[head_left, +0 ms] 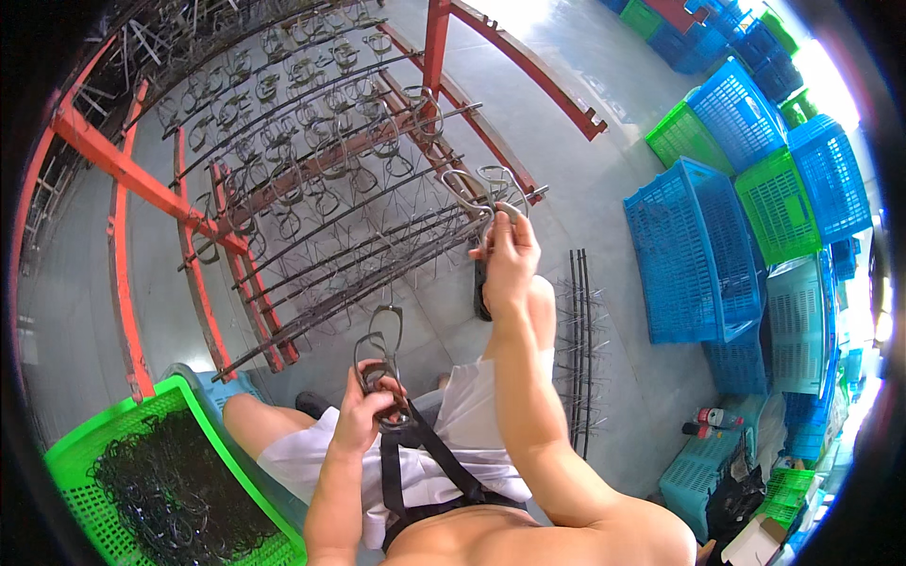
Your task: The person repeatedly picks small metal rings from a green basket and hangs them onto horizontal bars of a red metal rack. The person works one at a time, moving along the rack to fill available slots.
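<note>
My left hand is closed around a few dark looped metal pieces, held above my lap. Farther forward and to the right, my right hand pinches shiny looped metal pieces beside the right end of a dark rod. That rod lies across a red metal rack, where many similar loops hang in rows from parallel rods with thin hooks. At lower left, a bright green plastic basket holds a tangled heap of dark metal loops.
Blue crates and green crates are stacked along the right. Loose hooked rods lie on the floor to my right. Bottles rest on a teal crate at lower right. A red beam juts out at the far side.
</note>
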### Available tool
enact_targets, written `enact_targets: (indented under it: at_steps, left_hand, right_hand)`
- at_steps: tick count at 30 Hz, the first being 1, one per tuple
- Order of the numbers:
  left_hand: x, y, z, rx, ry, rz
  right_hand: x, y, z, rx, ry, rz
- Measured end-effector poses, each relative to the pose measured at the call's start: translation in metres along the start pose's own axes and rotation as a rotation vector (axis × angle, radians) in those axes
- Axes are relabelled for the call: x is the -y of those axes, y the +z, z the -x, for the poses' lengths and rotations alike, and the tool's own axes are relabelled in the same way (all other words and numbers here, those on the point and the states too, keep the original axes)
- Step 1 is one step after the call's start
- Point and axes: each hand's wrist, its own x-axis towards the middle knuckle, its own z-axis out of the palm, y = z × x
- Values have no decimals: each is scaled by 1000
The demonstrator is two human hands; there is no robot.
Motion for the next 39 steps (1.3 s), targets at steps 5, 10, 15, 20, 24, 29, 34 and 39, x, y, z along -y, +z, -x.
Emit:
enact_targets:
  at_steps: [5,10,15,20,24,29,34,39]
  left_hand:
    - [2,-3,-2,109,18,-102]
    - [-3,-10,1,240,-28,-243]
    - [5,-11,-3,378,145,-264]
    - [6,-1,2,285,96,-191]
    - [0,1,6,204,23,-316]
    - [4,0,7,171,153,-368]
    - [9,1,8,148,175,-234]
    - [4,3,9,99,139,-214]
  right_hand:
    - [-52,10,-24,-284,7,164]
    - [-66,6,-29,-281,31,290]
    - [-59,7,-29,-245,116,143]
    - [-46,2,-29,-149,286,-144]
    - [-38,0,-28,-123,309,-162]
    - [-32,0,-29,-74,378,-159]
    - [-36,4,-23,-35,382,-129]
    - [-35,5,-15,162,296,178]
